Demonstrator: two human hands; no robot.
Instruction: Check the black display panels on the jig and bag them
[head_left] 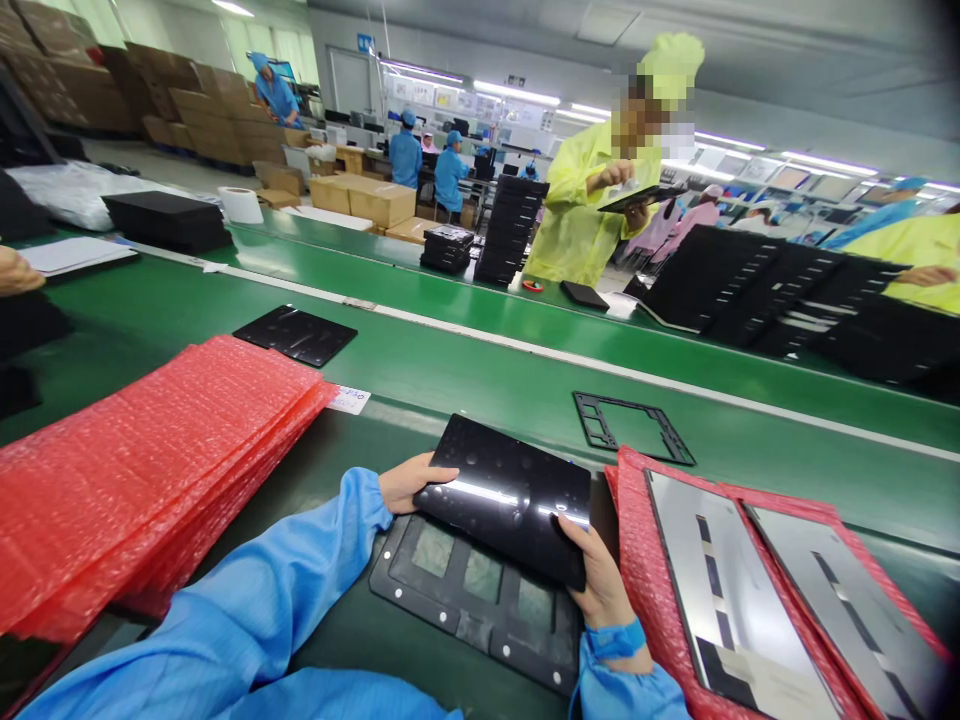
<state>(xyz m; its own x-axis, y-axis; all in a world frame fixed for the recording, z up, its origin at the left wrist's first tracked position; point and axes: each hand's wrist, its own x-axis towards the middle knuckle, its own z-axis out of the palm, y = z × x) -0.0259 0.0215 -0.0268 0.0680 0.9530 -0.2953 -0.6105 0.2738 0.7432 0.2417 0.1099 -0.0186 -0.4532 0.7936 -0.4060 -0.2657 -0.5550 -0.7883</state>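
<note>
1. Green near bench (480,400), a belt surface running across the view.
2. Stacked red bubble pouches (150,470), left.
3. Paper label (349,400), touching the stack's corner.
4. Black sheet (295,335), lying flat beyond the stack.
5. Black tray (442,600) with square windows, centre front.
6. Open black frame (634,428), just beyond the tray.
7. Red pouches (645,560), right, bearing silver panels (727,600).
8. Green far bench (360,262), parallel to the first.
9. Black tray stacks (510,230), standing on it.
10. Black pad (583,295), lying beside them.
</note>
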